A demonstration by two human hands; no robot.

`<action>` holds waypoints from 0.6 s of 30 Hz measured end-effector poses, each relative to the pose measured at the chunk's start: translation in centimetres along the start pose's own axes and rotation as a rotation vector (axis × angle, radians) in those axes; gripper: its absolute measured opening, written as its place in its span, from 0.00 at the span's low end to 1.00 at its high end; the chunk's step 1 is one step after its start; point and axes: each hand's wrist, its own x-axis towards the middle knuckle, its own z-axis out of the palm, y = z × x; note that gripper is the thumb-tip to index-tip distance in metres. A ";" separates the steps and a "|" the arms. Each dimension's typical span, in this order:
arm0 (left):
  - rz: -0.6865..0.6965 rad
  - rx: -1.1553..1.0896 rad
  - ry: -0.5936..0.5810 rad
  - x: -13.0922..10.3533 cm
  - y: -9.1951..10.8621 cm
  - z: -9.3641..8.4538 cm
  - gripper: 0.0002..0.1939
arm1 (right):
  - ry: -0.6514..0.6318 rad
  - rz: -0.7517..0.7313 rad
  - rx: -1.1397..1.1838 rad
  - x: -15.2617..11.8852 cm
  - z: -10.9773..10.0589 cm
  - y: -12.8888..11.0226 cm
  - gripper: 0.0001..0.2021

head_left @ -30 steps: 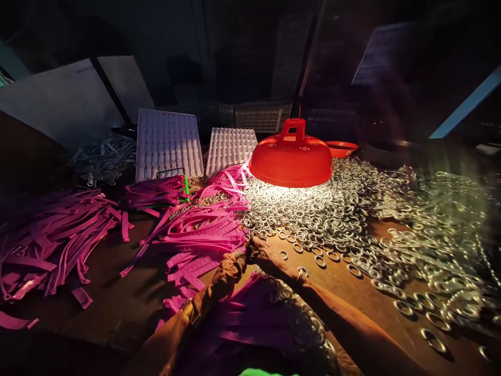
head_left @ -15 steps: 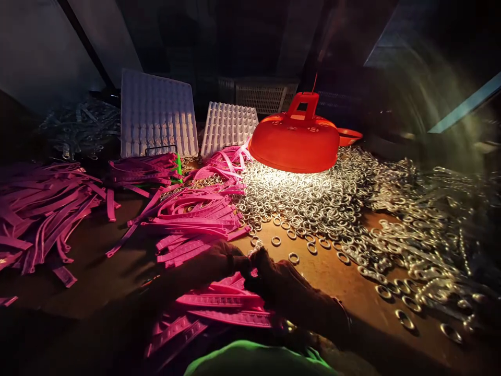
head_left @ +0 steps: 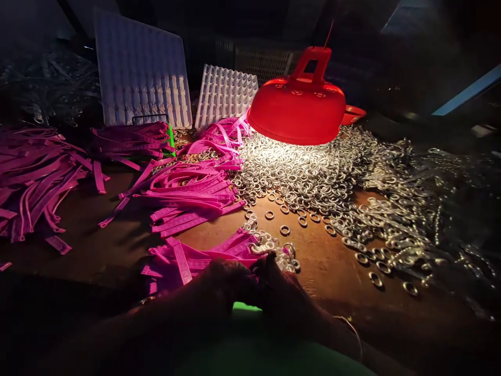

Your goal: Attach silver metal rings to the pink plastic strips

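Observation:
My left hand (head_left: pixel 225 282) and my right hand (head_left: pixel 284 290) sit close together at the bottom centre, both in deep shadow. Their fingertips meet over the near end of a small heap of pink plastic strips (head_left: pixel 195 258). A bit of pink shows between the fingers, but the grip itself is too dark to make out. A small cluster of silver metal rings (head_left: pixel 272 245) lies just beyond the fingertips. Something green (head_left: pixel 245 308) shows right under the hands.
A red lamp shade (head_left: pixel 297 109) lights a wide pile of metal rings (head_left: pixel 313 177) spreading to the right. More pink strips (head_left: pixel 188 193) lie centre and far left (head_left: pixel 31 177). Two white moulded trays (head_left: pixel 141 73) (head_left: pixel 225 94) lean at the back. Bare brown tabletop (head_left: pixel 321 261) shows between.
My view has tipped downward and nearer. Both hands have drawn back toward me into shadow, off the larger strip pile to a small heap of strips and rings.

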 end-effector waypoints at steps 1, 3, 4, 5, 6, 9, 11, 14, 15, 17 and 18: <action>0.010 0.059 -0.006 -0.2 0.1 0.0 0.16 | -0.024 -0.038 -0.009 0.2 0.0 -0.1 0.17; 0.032 0.177 -0.017 -0.6 0.6 0.0 0.15 | -0.069 -0.098 -0.014 0.6 -0.3 -0.7 0.18; 0.021 0.206 -0.020 -0.8 0.8 -0.1 0.15 | -0.085 -0.116 -0.022 0.8 -0.5 -1.1 0.19; 0.008 0.222 -0.021 -0.9 1.0 -0.1 0.15 | -0.101 -0.121 -0.037 0.9 -0.7 -1.5 0.19; -0.005 0.234 -0.026 -1.0 1.1 -0.1 0.15 | -0.118 -0.114 -0.057 1.0 -0.9 -1.9 0.18; -0.053 0.200 -0.025 -0.9 1.0 -0.1 0.16 | -0.209 -0.075 -0.116 1.1 -1.4 -2.8 0.14; -0.088 0.142 -0.017 -0.6 0.7 -0.2 0.17 | -0.255 -0.067 -0.173 1.2 -1.7 -3.1 0.12; -0.099 0.065 -0.015 -0.1 0.7 -0.4 0.18 | -0.242 -0.033 -0.304 1.7 -2.4 -3.8 0.11; -0.081 0.068 0.010 0.0 0.9 -0.4 0.19 | -0.225 -0.013 -0.345 1.8 -2.7 -4.2 0.11; -0.030 0.121 0.082 0.2 1.7 -0.3 0.19 | -0.194 0.034 -0.384 2.2 -3.3 -5.1 0.13; -0.001 0.162 0.116 0.2 2.1 -0.2 0.18 | -0.180 0.055 -0.383 2.3 -3.5 -5.5 0.13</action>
